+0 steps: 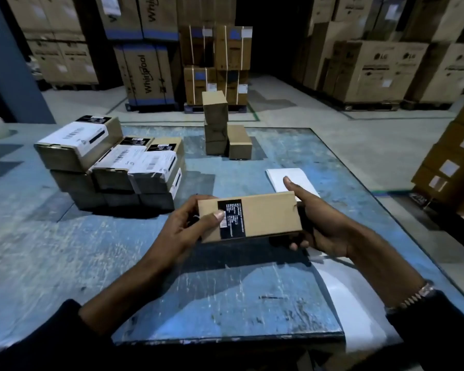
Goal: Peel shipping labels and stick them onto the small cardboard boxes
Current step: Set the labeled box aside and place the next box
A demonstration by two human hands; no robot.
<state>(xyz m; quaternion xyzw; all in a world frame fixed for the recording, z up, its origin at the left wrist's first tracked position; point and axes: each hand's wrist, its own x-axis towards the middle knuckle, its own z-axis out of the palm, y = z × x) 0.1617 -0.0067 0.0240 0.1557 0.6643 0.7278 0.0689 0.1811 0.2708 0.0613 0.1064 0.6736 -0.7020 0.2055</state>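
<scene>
Scuffed blue table [65, 250], both hands' grip closed on small box [268, 218], its black sticker [232, 219] unreadable

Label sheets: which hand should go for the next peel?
Probably right. The right hand holds the small box at its end nearest the white label sheets. The left hand grips the far end and could steady the box alone.

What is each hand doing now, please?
Left hand: closed on the small cardboard box.
Right hand: closed on the same box's other end.
</scene>
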